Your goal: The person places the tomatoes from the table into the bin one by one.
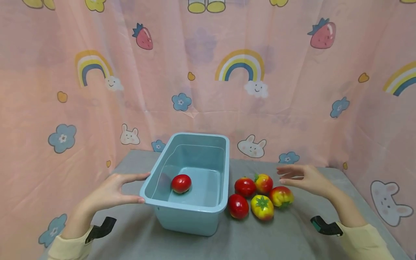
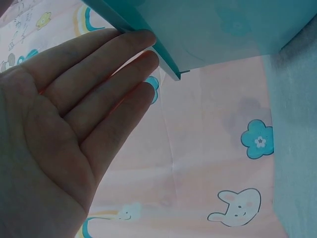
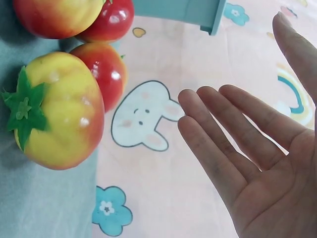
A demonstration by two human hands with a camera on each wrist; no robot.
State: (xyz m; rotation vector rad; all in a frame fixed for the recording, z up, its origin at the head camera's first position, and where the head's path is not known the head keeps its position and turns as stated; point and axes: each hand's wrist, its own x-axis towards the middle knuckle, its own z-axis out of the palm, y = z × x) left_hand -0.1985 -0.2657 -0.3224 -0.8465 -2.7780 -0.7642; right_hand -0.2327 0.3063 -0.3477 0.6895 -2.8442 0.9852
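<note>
A blue plastic bin (image 1: 186, 220) stands on the table with one red tomato (image 1: 181, 183) lying inside. My left hand (image 1: 108, 191) is at its left rim, thumb and fingers spread and the fingertips right at the edge. In the left wrist view the straight fingers (image 2: 114, 74) meet the underside of the rim. To the right of the bin sits a cluster of several tomatoes, among them a red tomato (image 1: 238, 206) and a yellow tomato (image 1: 261, 207) with a green star-shaped top. My right hand (image 1: 308, 178) hovers beside the red-and-yellow tomato (image 1: 281, 196), fingers extended and holding nothing.
Grey cloth covers the table (image 1: 292, 238). Close behind and on both sides hangs a pink curtain (image 1: 201, 119) printed with rainbows, flowers and rabbits. Each wrist wears a black camera mount, one on the left (image 1: 101, 229) and one on the right (image 1: 326, 226).
</note>
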